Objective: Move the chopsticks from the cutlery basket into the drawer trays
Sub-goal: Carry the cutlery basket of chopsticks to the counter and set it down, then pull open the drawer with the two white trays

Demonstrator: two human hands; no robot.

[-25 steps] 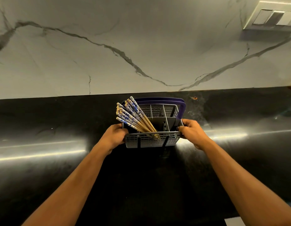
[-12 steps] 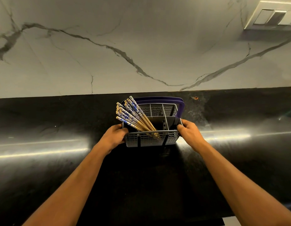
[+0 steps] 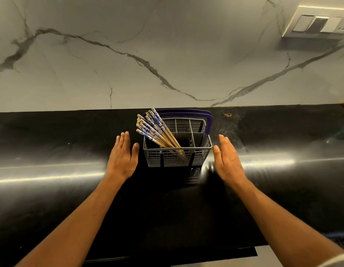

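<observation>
- A glossy black countertop [image 3: 51, 189] is stretching across the whole width, catching long bright streaks of reflected light.
- A pale marble-look wall [image 3: 167, 45] is rising behind it, with dark grey veins running across.
- A white switch panel [image 3: 319, 24] is sitting on the wall at upper right, showing 3 rockers and casting a shadow beneath.
</observation>
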